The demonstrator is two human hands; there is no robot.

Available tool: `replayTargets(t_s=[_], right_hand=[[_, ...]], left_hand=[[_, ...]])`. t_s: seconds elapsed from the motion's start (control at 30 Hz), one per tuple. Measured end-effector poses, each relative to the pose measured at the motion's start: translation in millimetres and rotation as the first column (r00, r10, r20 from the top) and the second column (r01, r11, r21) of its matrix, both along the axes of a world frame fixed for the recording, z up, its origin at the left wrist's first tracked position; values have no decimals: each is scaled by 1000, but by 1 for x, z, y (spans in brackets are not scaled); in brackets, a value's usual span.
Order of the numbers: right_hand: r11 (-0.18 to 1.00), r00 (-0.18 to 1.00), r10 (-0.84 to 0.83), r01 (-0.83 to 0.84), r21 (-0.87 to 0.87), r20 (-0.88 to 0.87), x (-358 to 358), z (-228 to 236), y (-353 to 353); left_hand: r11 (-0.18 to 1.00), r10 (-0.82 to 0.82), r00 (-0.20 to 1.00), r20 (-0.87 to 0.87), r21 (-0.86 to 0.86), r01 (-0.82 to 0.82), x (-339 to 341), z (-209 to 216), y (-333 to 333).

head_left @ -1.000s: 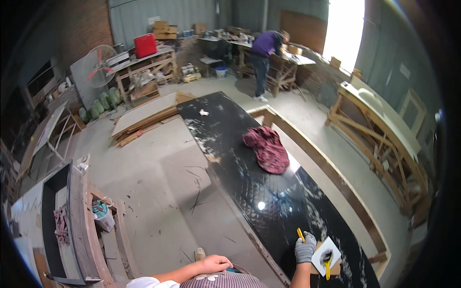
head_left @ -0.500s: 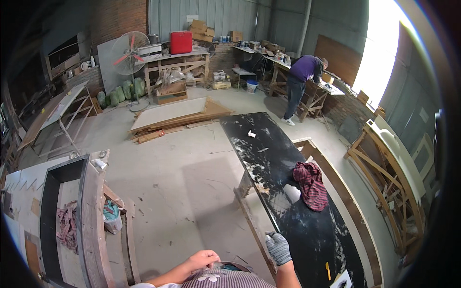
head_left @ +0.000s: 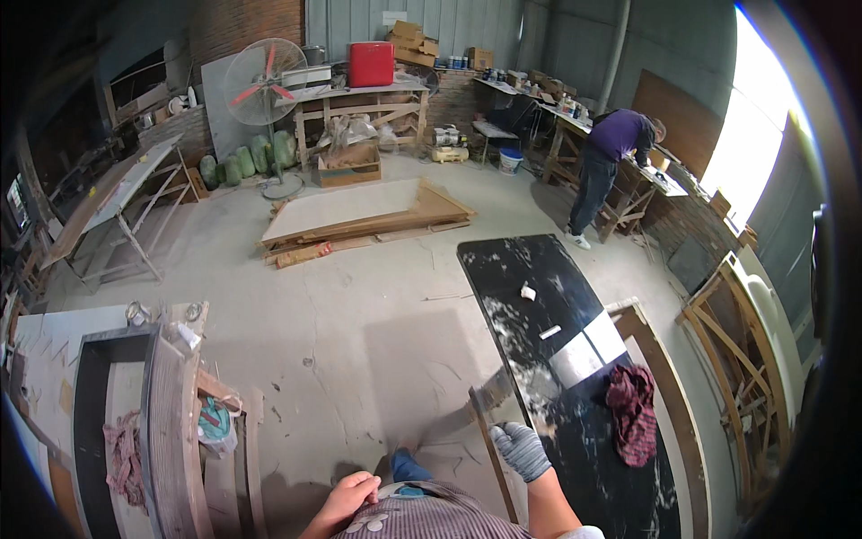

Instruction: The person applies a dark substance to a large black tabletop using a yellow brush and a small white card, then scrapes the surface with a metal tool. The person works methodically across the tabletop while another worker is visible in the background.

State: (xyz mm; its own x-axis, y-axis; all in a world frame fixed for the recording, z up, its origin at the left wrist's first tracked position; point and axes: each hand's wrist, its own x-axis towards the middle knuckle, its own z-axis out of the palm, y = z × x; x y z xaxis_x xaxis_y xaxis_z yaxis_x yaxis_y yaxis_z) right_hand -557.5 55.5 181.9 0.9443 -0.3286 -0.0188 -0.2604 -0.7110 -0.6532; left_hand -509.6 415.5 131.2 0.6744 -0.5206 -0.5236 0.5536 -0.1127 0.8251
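The gloved right hand (head_left: 521, 451), fingers curled, is at the near-left edge of the black slab (head_left: 588, 490); whether it grips anything cannot be determined. The bare left hand (head_left: 354, 494) is bent inward before the apron (head_left: 431, 516), its contents likewise indeterminable. The slab lies to the person's right, bearing a crumpled dark-red cloth (head_left: 631, 415).

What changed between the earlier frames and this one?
The gloved right hand let go of a yellow-handled tool, now out of view, and moved left to the long left edge of the black slab. The camera view shifted too. The bare left hand stays close to the body, the red-and-dark cloth stays on the slab, and the co-worker stays bent over.
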Motion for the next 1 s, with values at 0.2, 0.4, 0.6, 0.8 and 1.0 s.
replayTargets(t_s=[0.2, 0.4, 0.6, 0.8, 1.0], right_hand=[[959, 964, 253, -260, 111, 77, 155, -8, 5], [837, 832, 533, -493, 237, -154, 249, 12, 23], [875, 907, 408, -356, 327, -104, 276, -13, 5], [869, 989, -3, 76, 490, -147, 311, -23, -10], [790, 893, -325, 437, 430, -310, 365, -27, 11]], left_hand=[[991, 93, 996, -5, 96, -92, 119, 2, -8], [988, 55, 998, -22, 145, -51, 214, 13, -46], [992, -96, 994, -60, 81, 100, 304, -2, -77], [931, -349, 921, -171, 48, 362, 426, -26, -138], [803, -589, 795, -147, 10, 596, 552, -46, -184]])
